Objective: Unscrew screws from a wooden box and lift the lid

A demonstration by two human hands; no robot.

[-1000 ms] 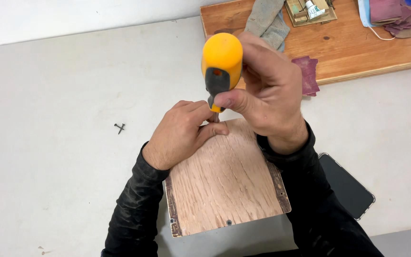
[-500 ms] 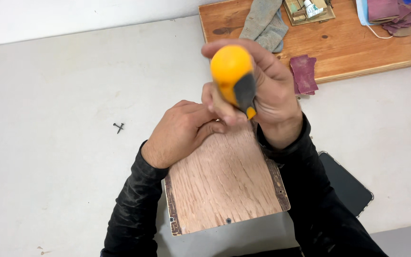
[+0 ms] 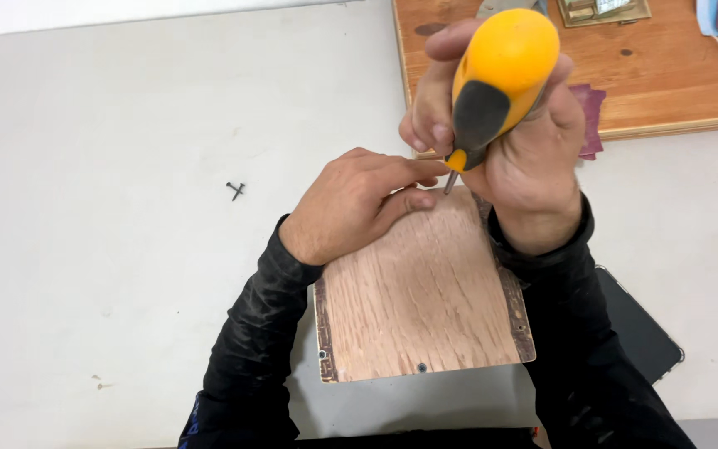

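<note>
On the pale worktop [image 3: 126, 125] before me lies a wooden panel [image 3: 421, 299], with a small screw head [image 3: 421, 367] near its near edge. My left hand [image 3: 351, 204] rests flat on the panel's far left part, its grip apart, fingertips pointing right toward the screwdriver tip. My right hand [image 3: 517, 150] has its grip clamped around a yellow and black screwdriver [image 3: 496, 79], held nearly upright, tip down at the panel's far edge. A loose dark screw [image 3: 235, 189] lies to the left, well apart. A wooden board [image 3: 666, 83] sits far right, and a dark flat slab [image 3: 637, 328] lies near right.
</note>
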